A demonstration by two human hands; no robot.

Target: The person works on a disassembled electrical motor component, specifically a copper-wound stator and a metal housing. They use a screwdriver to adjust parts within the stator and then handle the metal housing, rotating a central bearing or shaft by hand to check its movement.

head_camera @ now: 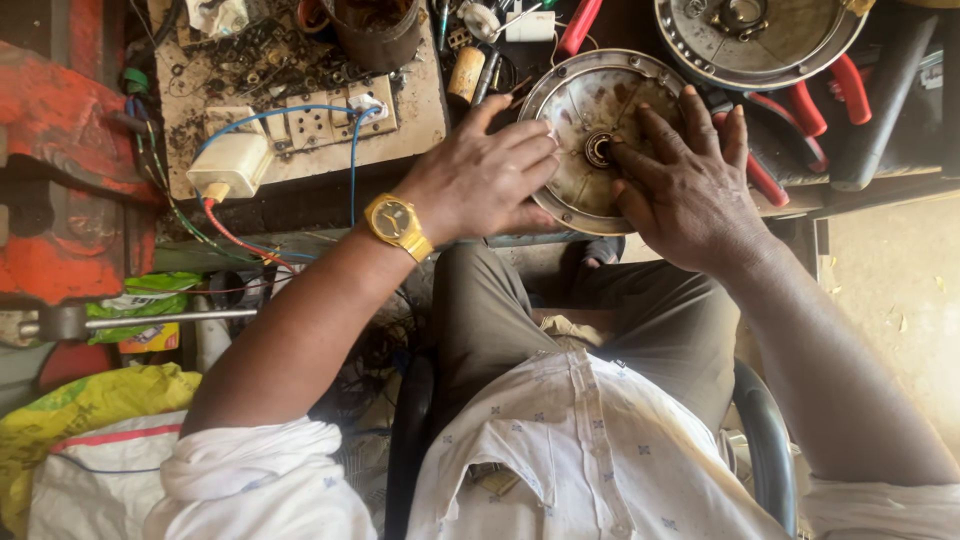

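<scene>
Under both hands: round metal cover.

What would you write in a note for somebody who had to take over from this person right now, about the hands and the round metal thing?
Left hand: lies flat on the left side of the round metal cover, gold wristwatch on the wrist.
Right hand: spread on the cover's right side, fingertips by the centre bearing.
The cover sits at the bench edge, above the person's lap. A second round cover lies behind it, with red-handled pliers beside it.
Done: the cover lies inner side up, bearing seated in its middle.
Left: cannot tell from this view; neither hand holds a tool.
</scene>
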